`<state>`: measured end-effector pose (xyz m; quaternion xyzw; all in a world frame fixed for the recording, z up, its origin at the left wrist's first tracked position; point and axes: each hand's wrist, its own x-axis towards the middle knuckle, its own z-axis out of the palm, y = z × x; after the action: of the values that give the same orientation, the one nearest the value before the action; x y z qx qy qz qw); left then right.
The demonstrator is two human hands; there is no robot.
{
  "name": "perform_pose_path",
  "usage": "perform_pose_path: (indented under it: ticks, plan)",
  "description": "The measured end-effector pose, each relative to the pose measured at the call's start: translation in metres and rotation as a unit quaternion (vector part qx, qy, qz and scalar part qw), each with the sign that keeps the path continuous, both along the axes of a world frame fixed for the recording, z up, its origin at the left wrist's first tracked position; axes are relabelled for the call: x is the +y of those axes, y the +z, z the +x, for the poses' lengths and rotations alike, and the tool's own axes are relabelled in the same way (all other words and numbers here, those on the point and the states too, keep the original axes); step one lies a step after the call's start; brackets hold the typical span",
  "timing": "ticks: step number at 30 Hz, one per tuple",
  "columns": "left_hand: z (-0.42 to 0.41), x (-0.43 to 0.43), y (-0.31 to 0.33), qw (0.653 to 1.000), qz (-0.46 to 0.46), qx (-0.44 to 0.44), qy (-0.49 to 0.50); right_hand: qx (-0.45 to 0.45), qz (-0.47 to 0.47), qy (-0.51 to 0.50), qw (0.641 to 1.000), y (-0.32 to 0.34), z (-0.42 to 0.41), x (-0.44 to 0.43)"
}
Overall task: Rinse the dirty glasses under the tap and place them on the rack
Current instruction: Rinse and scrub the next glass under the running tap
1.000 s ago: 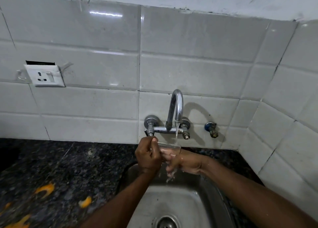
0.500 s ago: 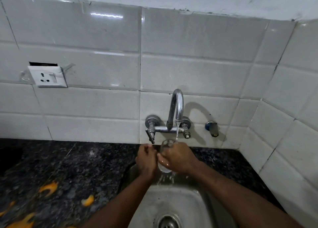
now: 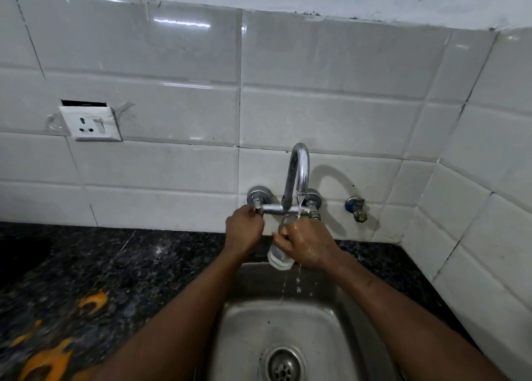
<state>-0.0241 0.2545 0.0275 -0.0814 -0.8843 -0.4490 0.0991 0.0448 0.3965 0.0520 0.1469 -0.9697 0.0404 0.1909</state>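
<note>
Moved: left hand (image 3: 244, 231) has left the glass (image 3: 278, 256) and gone up to the tap handle (image 3: 257, 205); right hand (image 3: 306, 244) has turned over onto the glass from above.
Wall (image 3: 172, 64): white glossy tiles, meeting a side wall at the right.
Worktop (image 3: 129, 265): dark speckled stone, running left of the sink and behind it.
Sink (image 3: 247, 323): steel basin, wet, with a round drain (image 3: 283, 365) at its bottom.
Left grip: fingers curled on the left-hand tap handle, just below its wall flange.
Right grip: clamped round the glass, palm down, skin wet.
Tap (image 3: 300, 167): chrome gooseneck on the wall; a thin stream of water (image 3: 299, 208) falls from the spout.
Glass: clear, held tilted over the back of the sink, its mouth just under the stream and its base pointing down and left; drops fall from it into the basin.
Socket (image 3: 90, 123): white plate on the tiles, far left of the tap.
Valve (image 3: 356, 208): small brass one with a blue cap, right of the tap.
Orange scraps (image 3: 92, 301): blurred, lying on the worktop at the lower left.
</note>
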Motion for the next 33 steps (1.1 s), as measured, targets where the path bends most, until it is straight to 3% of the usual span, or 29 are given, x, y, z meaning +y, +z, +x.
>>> perform_pose_path:
  ticks: [2,3,5,6,7,8,10,14,17,18,19,21,23,26,29,33]
  plan:
    - [0.017,-0.002,-0.016,0.98,0.152,-0.121,0.043,-0.003,-0.047,-0.014,0.999,0.001,0.005,0.0]
    - [0.03,0.001,-0.022,0.94,0.248,-0.234,0.024,-0.004,-0.1,-0.022,0.995,-0.001,0.006,0.001]
    - [0.052,0.011,-0.024,0.797,0.417,-0.435,-0.051,-0.013,-0.273,-0.039,0.961,-0.006,0.012,0.002]
    - [0.057,0.015,-0.023,0.755,0.458,-0.462,-0.081,-0.014,-0.356,-0.052,0.933,-0.01,0.016,0.001]
    - [0.06,0.019,-0.021,0.744,0.48,-0.454,-0.102,-0.017,-0.42,-0.071,0.905,-0.014,0.02,-0.002]
    - [0.061,0.023,-0.017,0.762,0.478,-0.424,-0.104,-0.025,-0.476,-0.085,0.875,-0.017,0.024,-0.006]
    - [0.06,0.027,-0.013,0.837,0.423,-0.34,-0.066,-0.058,-0.581,-0.107,0.805,-0.024,0.031,-0.011]
    - [0.052,0.024,-0.003,0.962,0.188,-0.192,0.037,-0.199,-0.704,-0.12,0.671,-0.037,0.04,-0.009]
    - [0.05,0.017,0.003,0.995,0.027,-0.086,0.047,-0.251,-0.731,-0.134,0.62,-0.045,0.044,-0.007]
    - [0.05,0.015,0.003,0.997,-0.003,-0.066,0.042,-0.255,-0.728,-0.148,0.618,-0.045,0.047,-0.008]
    - [0.05,0.013,0.003,0.998,-0.027,-0.048,0.038,-0.253,-0.703,-0.169,0.643,-0.045,0.048,-0.008]
    - [0.052,0.01,0.005,0.996,-0.074,-0.022,0.035,-0.247,-0.619,-0.197,0.719,-0.046,0.049,-0.006]
    - [0.054,0.009,0.008,0.992,-0.121,0.002,0.034,-0.242,-0.572,-0.174,0.764,-0.043,0.05,-0.003]
    - [0.057,0.011,0.013,0.982,-0.186,0.025,0.019,-0.253,-0.534,-0.113,0.799,-0.039,0.051,-0.003]
    - [0.06,0.018,0.014,0.977,-0.211,0.026,0.003,-0.243,-0.432,-0.086,0.864,-0.039,0.048,-0.01]
    - [0.059,0.024,0.015,0.974,-0.218,0.05,-0.018,-0.184,-0.467,-0.093,0.86,-0.037,0.046,-0.017]
